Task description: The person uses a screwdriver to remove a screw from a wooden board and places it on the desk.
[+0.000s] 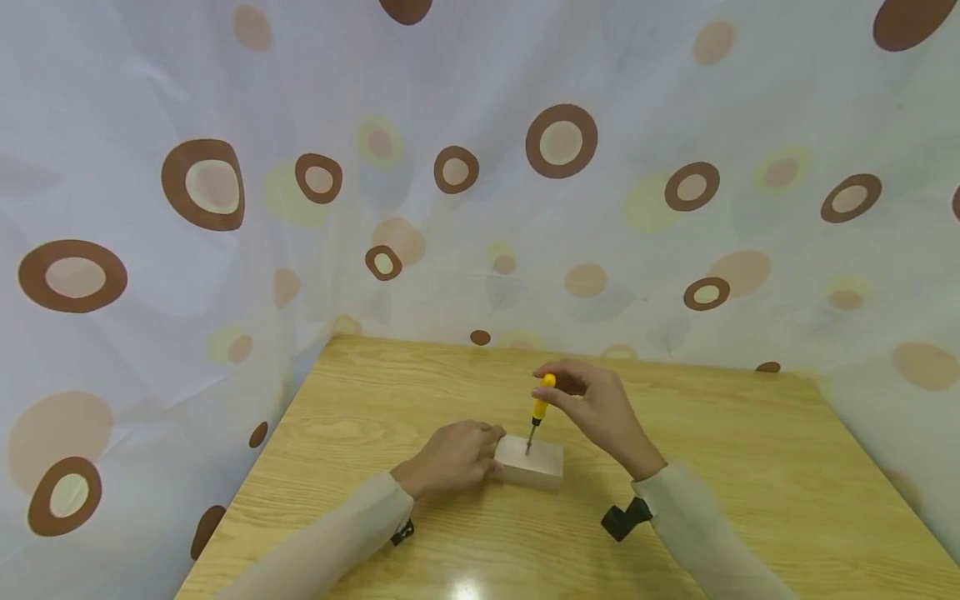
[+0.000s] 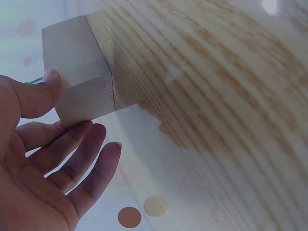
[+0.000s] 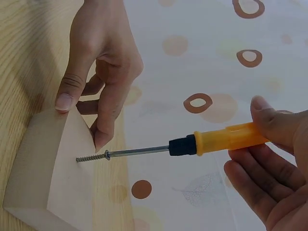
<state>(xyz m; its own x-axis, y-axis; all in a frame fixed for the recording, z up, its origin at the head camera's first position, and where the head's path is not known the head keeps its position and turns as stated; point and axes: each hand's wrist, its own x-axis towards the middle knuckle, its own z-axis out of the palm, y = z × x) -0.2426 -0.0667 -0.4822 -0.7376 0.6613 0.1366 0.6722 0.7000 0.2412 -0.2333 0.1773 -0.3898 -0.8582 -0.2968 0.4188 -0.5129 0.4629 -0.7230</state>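
A pale wooden block (image 1: 536, 475) lies on the table, with a threaded screw (image 3: 91, 157) standing partly sunk in its top face. My left hand (image 1: 453, 458) grips the block's left end; in the left wrist view the thumb and forefingers pinch it while the outer fingers (image 2: 98, 171) extend free. My right hand (image 1: 596, 408) holds a yellow-handled screwdriver (image 3: 231, 138) by the handle's end, between thumb and fingers. Its black collar and steel shaft point down, and the tip meets the screw head. The screw's buried part is hidden.
The wood-grain table (image 1: 375, 392) stretches around the block. A white curtain (image 1: 480, 225) with brown rings and dots hangs behind and along the sides. A black wrist device (image 1: 626, 518) sits at the right sleeve.
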